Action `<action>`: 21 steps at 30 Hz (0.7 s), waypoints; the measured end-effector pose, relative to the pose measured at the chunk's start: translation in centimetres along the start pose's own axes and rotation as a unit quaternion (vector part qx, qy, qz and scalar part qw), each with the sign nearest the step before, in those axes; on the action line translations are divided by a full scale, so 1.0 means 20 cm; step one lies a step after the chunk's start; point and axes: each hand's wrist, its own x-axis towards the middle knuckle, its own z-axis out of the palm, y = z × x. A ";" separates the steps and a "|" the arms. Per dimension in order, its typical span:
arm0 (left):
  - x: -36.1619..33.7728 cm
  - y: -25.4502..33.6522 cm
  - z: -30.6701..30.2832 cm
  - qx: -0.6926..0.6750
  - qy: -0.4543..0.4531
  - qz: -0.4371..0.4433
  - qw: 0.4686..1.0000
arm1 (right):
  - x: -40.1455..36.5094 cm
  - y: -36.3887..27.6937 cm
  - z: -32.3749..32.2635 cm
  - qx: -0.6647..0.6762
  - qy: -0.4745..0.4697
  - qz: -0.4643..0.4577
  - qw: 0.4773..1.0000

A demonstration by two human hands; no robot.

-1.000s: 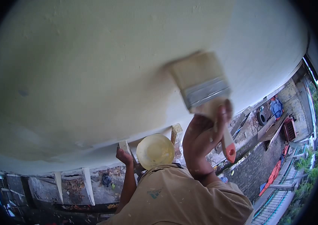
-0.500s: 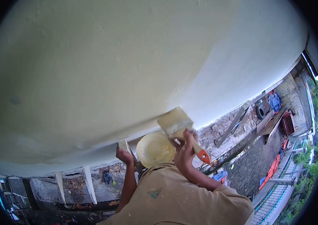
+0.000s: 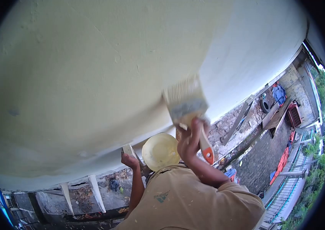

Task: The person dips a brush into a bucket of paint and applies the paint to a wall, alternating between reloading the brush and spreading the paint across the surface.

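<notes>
My right hand (image 3: 190,141) grips a wide paintbrush (image 3: 187,99) by its pale handle with an orange end. The brush's bristles point up at the wall (image 3: 105,69), against or very near its surface. Below the brush, a round cream-coloured paint container (image 3: 160,152) sits close to my chest, with pale paint in it. My left hand (image 3: 130,160) is closed around a pale wooden bar (image 3: 129,149) just left of the container. Cream paint covers the wall's left part; the right part looks whiter.
White slanting supports (image 3: 96,193) stand out below the wall at the lower left. On the right, far below, lie planks (image 3: 239,119), a tyre (image 3: 264,105), a blue bundle (image 3: 279,94) and orange cloth (image 3: 280,165) beside a railing (image 3: 289,184).
My right hand has moved the paintbrush up and away from the paint container, turning the bristles up along the wall. My left hand keeps its hold on the bar.
</notes>
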 end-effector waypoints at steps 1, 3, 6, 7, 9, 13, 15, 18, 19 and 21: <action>-0.02 -0.08 0.00 0.016 -0.013 0.002 1.000 | -0.04 0.05 -0.13 -0.036 0.010 0.057 0.998; -0.06 -0.16 -0.01 0.046 -0.030 0.004 0.998 | -0.12 0.08 -0.28 -0.103 0.030 0.166 0.980; -0.06 -0.19 -0.01 0.069 -0.030 0.033 0.997 | -0.12 0.12 -0.34 -0.127 0.067 0.304 0.942; -0.06 -0.19 -0.01 0.066 -0.023 0.057 0.996 | -0.11 0.12 -0.31 -0.121 0.080 0.336 0.930; -0.04 -0.18 0.01 0.068 -0.023 0.059 0.996 | -0.02 0.01 -0.13 -0.037 0.042 0.279 0.959; -0.04 -0.12 0.01 0.066 -0.013 0.044 0.997 | 0.09 -0.36 0.27 0.056 -0.034 0.135 0.989; -0.06 -0.15 0.01 0.103 -0.005 0.035 0.994 | 0.14 -0.43 0.31 0.067 -0.065 0.092 0.991; -0.04 -0.09 0.01 0.027 -0.013 -0.014 0.999 | 0.13 -0.48 0.36 0.103 -0.088 0.013 0.991; 0.00 0.00 0.03 -0.001 0.021 0.033 0.999 | 0.13 -0.48 0.37 0.118 -0.090 -0.015 0.989; -0.02 -0.04 0.00 0.024 -0.008 -0.003 1.000 | 0.15 -0.39 0.37 0.133 -0.094 -0.078 0.984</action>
